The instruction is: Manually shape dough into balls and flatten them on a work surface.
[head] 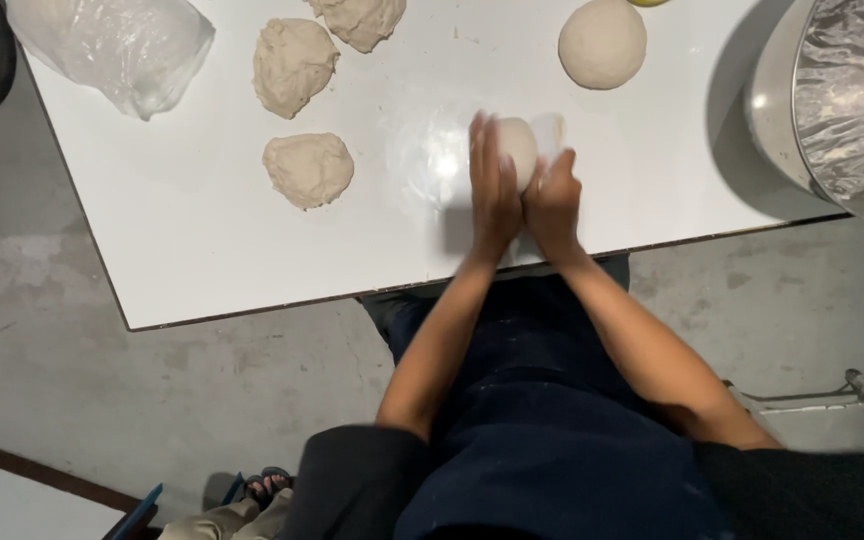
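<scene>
From the head camera, looking straight down, both hands meet over the near part of a white table (202, 250). The left hand (493, 195) stands on edge with fingers stretched forward, and the right hand (553, 205) is cupped opposite it; between them sits a dough ball (518, 146) — pale cream, smooth-skinned, rounded on top, its lower half hidden by the palms. Both hands press against its sides, so the grip is closed around the dough from left and right. The hands are slightly blurred, so the exact lie of the fingertips cannot be told. The ball rests on the tabletop near the front edge, on a patch that looks faintly shiny.

Further back on the table lies a finished round ball (602, 42), smooth and even, well apart from the hands. To the left are three rough dough lumps — one (309, 169) nearest the front, one (293, 64) behind it, and one (362, 18) cut off by the top edge; their surfaces are ragged and creased, unlike the smooth piece in the hands. A clear plastic bag (112, 45) sits at the far left corner. At the right edge a large metal bowl (857, 100), dusted inside, overhangs the table. The floor below is grey concrete (252, 400).
</scene>
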